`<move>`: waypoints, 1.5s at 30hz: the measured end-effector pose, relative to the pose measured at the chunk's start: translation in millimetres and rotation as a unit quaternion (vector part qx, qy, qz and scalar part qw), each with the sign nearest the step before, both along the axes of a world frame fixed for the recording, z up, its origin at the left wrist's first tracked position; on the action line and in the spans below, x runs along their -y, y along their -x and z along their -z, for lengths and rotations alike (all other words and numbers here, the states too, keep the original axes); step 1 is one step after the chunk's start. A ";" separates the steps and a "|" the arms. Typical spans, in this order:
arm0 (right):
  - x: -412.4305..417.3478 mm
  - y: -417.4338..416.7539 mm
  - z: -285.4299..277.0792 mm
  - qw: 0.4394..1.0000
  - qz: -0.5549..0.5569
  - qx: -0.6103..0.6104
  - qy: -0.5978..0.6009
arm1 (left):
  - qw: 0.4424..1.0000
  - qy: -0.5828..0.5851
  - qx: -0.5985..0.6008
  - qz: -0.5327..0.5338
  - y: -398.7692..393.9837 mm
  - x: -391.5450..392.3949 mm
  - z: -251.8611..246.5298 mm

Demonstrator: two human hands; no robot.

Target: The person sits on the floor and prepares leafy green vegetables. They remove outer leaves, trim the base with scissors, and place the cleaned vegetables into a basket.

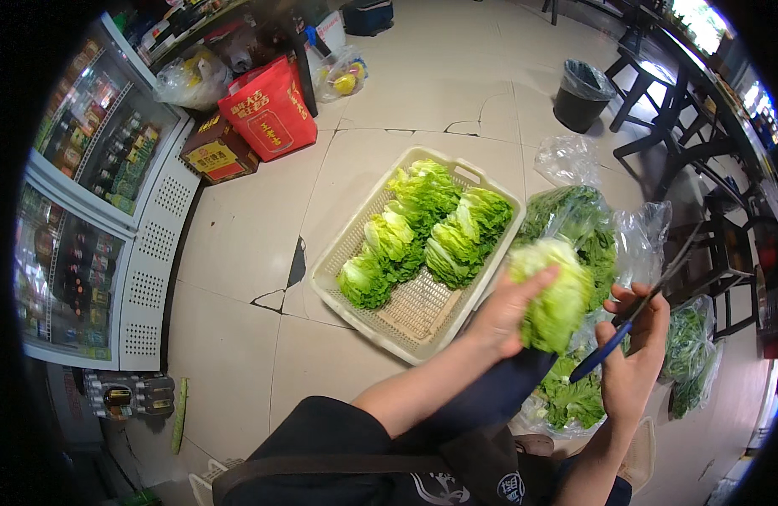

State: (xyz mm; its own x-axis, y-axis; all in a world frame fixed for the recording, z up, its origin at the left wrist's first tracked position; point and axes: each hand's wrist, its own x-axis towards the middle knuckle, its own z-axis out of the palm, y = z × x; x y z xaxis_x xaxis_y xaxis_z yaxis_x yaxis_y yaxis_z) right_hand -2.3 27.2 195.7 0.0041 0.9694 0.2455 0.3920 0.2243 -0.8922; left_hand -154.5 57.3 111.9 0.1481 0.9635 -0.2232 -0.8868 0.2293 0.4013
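My left hand [506, 313] grips a head of green lettuce [550, 297], slightly blurred, just right of the basket. In my right hand [635, 360] is a pair of blue-handled scissors [600, 354], the blades pointing up and away from me. Several lettuce heads [389, 234] lie in two rows in a cream plastic basket [325, 294] on the floor; the slatted bottom shows at its near end. Beneath and beside my hands, more leafy greens [572, 392] lie in clear plastic bags.
A black bin [578, 104] with a liner and dark stools [642, 82] stand at the upper right. Bagged greens [689, 348] lie at the right. Left are a glass-door drinks fridge [151, 253], a red bag [272, 114] and a carton [218, 152]. Some floor tiles [297, 262] are cracked.
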 end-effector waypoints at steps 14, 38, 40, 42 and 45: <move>8.8 -83.9 56.0 0.975 0.165 -0.064 0.131 | 0.622 0.413 -0.645 -0.164 279.2 2.5 317.1; 107.6 -293.3 153.6 0.903 0.366 -0.013 0.226 | 0.376 0.316 -0.852 -0.184 236.0 -32.0 298.7; 111.2 -307.2 167.0 0.898 0.374 -0.052 0.226 | 0.357 0.249 -0.878 -0.199 264.2 -22.3 310.8; 103.3 -302.2 163.6 0.897 0.368 -0.062 0.236 | 0.371 0.193 -0.896 -0.146 287.6 -22.7 322.5; 95.4 -282.0 148.4 0.887 0.403 -0.073 0.212 | 0.427 0.201 -0.879 0.064 260.3 -37.1 321.9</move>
